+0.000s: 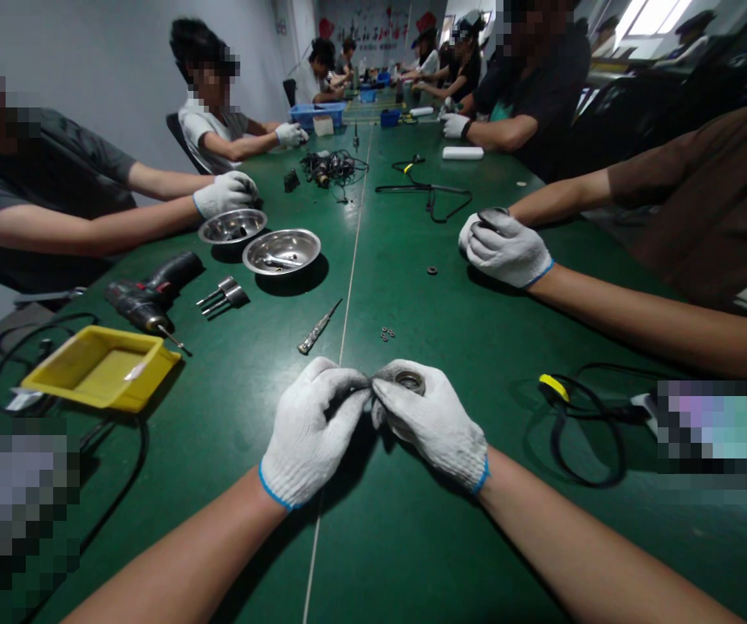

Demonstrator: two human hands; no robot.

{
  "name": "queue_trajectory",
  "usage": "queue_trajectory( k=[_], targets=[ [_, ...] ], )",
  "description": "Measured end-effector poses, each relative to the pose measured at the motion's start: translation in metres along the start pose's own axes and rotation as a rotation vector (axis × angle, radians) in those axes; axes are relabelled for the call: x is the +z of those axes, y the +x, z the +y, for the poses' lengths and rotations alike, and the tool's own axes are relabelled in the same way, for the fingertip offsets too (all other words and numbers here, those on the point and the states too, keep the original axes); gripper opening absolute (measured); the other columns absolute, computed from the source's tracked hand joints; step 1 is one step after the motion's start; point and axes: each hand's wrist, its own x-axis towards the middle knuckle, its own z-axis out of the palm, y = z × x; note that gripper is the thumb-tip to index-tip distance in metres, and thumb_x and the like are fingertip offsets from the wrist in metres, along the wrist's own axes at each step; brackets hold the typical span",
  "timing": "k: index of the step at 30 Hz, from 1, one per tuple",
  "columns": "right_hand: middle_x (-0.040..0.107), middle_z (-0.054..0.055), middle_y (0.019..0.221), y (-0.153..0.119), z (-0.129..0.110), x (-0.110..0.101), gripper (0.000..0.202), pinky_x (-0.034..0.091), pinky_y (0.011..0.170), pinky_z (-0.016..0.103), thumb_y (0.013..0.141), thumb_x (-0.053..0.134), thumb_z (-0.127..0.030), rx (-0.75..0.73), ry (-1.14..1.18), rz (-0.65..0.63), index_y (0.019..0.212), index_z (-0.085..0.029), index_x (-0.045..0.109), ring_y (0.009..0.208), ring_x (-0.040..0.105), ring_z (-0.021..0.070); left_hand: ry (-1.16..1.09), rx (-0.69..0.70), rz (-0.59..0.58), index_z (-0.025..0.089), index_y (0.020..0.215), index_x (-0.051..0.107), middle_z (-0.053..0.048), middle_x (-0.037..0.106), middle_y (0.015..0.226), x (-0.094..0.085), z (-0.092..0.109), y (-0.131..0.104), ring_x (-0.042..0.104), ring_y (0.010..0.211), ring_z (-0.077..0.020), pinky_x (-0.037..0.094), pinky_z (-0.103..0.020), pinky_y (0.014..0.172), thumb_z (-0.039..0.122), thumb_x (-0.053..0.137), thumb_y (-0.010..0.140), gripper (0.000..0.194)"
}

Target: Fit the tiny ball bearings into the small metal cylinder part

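Observation:
My left hand (315, 429), in a white glove with a blue cuff, is closed in a pinch; whatever lies between its fingertips is too small to make out. Its tips meet those of my right hand (429, 416), gloved the same way. A round dark metal ring (411, 381) is held in the curled fingers of my right hand. Beyond the hands, several tiny rings (387, 334) lie on the green table (269, 555). A clear-handled screwdriver (319, 328) rests ahead of my left hand.
At left are a yellow tray (139, 373), a power drill (146, 290), metal bits (223, 296) and two steel bowls (282, 253). A small ring (431, 270) lies ahead. Black cable (585, 442) coils at right. Other people's gloved hands (507, 247) work on both sides.

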Motion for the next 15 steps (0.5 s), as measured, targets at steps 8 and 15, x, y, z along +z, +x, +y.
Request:
queue_trajectory(
  k=[8,15],
  targets=[
    [0.061,-0.002,0.063,0.001,0.001,-0.006,0.019,0.045,0.058,0.027,0.069,0.078,-0.032,-0.268,-0.115,-0.082,0.070,-0.020,0.064,0.059,0.053,0.0128,-0.058,-0.077,0.056,0.019,0.092,0.076,0.001,0.071,0.085,-0.001,0.005,0.002,0.068,0.078,-0.0123,0.054,-0.022,0.074,0.012,0.067,0.094,0.011],
    [0.054,-0.005,0.062,-0.002,0.004,-0.001,0.014,0.039,0.053,0.023,0.065,0.066,-0.022,-0.284,-0.199,-0.198,0.065,-0.021,0.053,0.058,0.047,0.0107,-0.147,-0.291,-0.179,0.022,0.085,0.079,0.003,0.075,0.083,-0.015,0.027,0.017,0.071,0.077,-0.0134,0.052,-0.024,0.072,0.016,0.073,0.090,0.010]
  ],
)
